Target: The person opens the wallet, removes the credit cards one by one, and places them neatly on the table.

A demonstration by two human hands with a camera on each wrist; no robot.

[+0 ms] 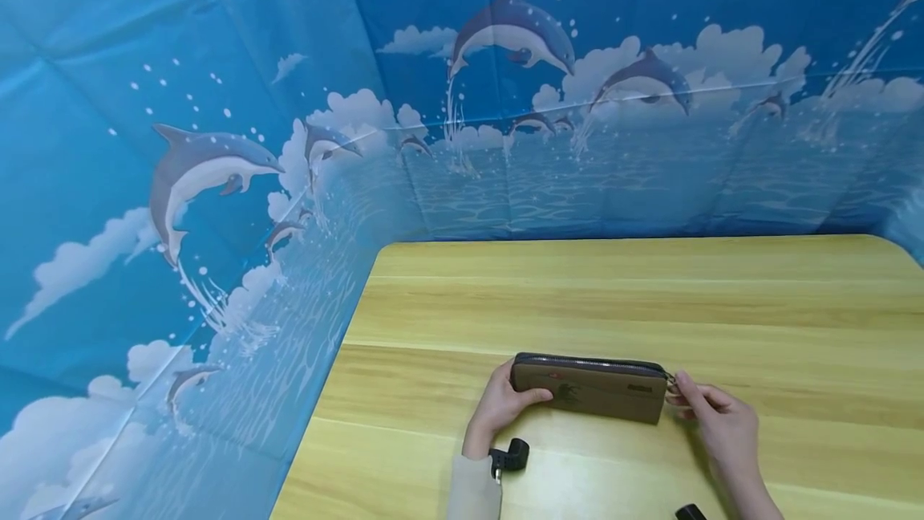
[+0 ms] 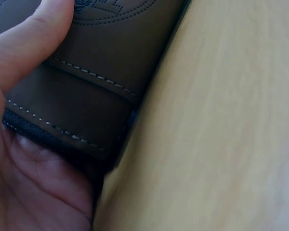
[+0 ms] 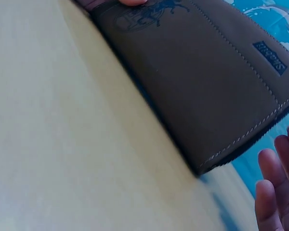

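A long brown zip-around wallet (image 1: 592,390) is held on its long edge, close over the table, with its zipper (image 1: 592,361) along the top. My left hand (image 1: 503,401) grips the wallet's left end, thumb across the front face and the other fingers hidden behind. In the left wrist view, stitching and part of an embossed design show on the wallet (image 2: 91,91). At the opposite end, my right hand (image 1: 722,416) pinches the zipper pull (image 1: 671,380) between thumb and forefinger. Its other fingers (image 3: 274,178) appear beside the wallet's end in the right wrist view.
The light wooden table (image 1: 613,287) extends behind and around the hands. A blue dolphin-print sheet (image 1: 289,143) hangs along its left and far sides. A black wrist-camera mount (image 1: 511,456) sits on the left wrist, and another black piece (image 1: 690,512) shows at the bottom edge.
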